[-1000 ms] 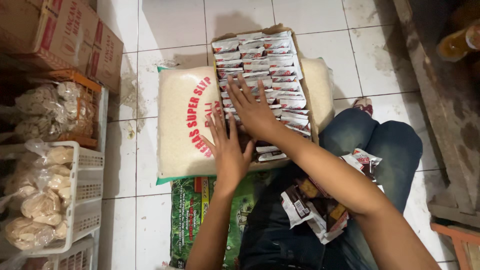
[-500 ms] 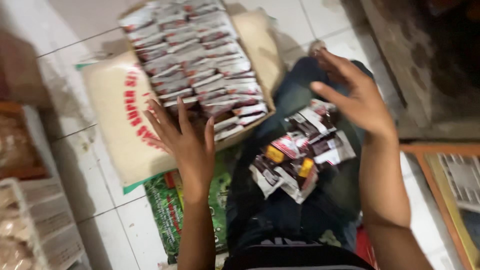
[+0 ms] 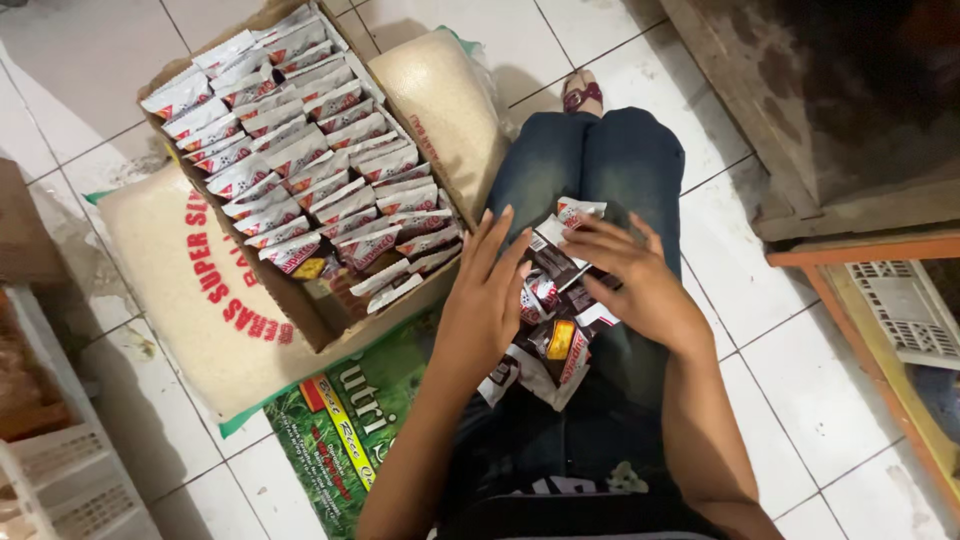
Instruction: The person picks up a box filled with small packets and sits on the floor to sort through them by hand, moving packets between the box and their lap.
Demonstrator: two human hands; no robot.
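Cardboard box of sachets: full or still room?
Nearly full. The cardboard box holds packed rows of sachets across most of it; a bare gap shows at the near end, by the left hand.

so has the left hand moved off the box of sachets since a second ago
Yes. The left hand has left the cardboard box and come back to the sachets on the lap.

Sachets (image 3: 548, 330) on lap, box (image 3: 300, 300) to their left.
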